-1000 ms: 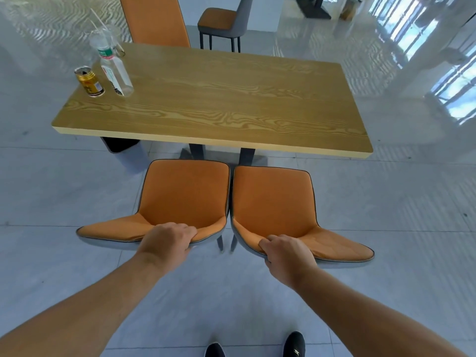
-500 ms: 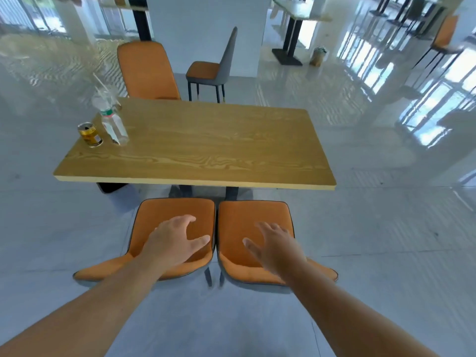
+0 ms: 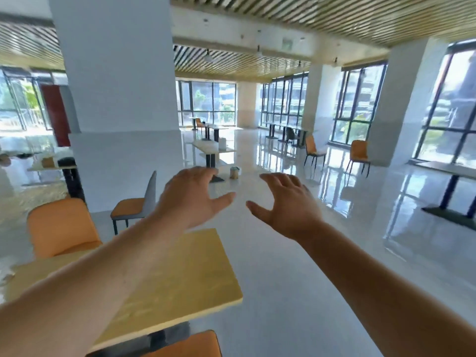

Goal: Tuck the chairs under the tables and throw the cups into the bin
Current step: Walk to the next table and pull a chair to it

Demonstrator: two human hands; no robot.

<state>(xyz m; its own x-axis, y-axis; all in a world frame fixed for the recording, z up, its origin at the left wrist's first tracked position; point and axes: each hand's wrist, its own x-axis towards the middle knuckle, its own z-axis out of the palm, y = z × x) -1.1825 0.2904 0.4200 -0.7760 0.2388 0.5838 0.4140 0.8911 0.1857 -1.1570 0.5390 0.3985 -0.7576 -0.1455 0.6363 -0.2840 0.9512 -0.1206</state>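
My left hand (image 3: 190,199) and my right hand (image 3: 288,204) are raised in front of me, fingers spread, holding nothing. Below them lies the wooden table (image 3: 185,274), its right end showing. An orange chair seat (image 3: 190,343) pokes out under the table's near edge at the bottom. An orange chair back (image 3: 60,225) stands at the table's far side. A grey-backed chair with an orange seat (image 3: 136,204) stands by the white pillar. The cups on the table are out of view behind my left arm.
A wide white pillar (image 3: 121,99) rises behind the table. More tables (image 3: 213,148) and two orange chairs (image 3: 359,153) stand farther off on the glossy floor. A small bin-like container (image 3: 234,172) sits on the floor beyond my hands. A dark table base (image 3: 453,199) is at right.
Both hands let go of the two chair backs and rose into the air. The view swung up from the chairs and table to the hall.
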